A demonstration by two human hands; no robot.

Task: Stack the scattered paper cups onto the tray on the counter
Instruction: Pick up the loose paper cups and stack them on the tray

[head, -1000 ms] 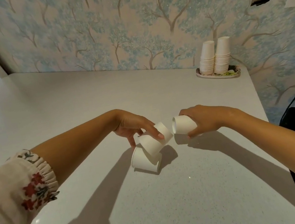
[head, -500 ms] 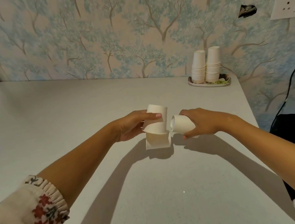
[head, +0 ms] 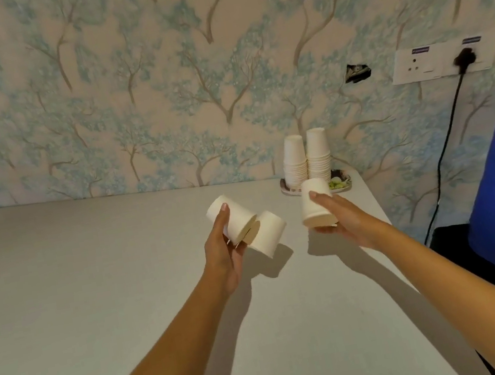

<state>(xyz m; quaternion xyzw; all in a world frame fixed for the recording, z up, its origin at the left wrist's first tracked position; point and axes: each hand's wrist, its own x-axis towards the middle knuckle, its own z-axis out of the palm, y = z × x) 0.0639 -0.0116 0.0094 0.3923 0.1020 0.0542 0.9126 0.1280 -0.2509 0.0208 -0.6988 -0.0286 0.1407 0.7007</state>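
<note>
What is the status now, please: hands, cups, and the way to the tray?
Left hand holds two cups. Right hand holds one cup, upside down. Tray has two stacks; path looks clear.

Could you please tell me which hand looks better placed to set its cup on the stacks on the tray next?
Probably the right hand: its single cup is held just in front of the tray with the stacks. The left hand holds two cups farther left.

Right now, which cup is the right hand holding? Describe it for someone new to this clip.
Start at the tray against the wallpapered wall, bearing two cup stacks. Just in front, the right hand grips one single cup, upside down, alone, unlike the left hand's pair.
</note>
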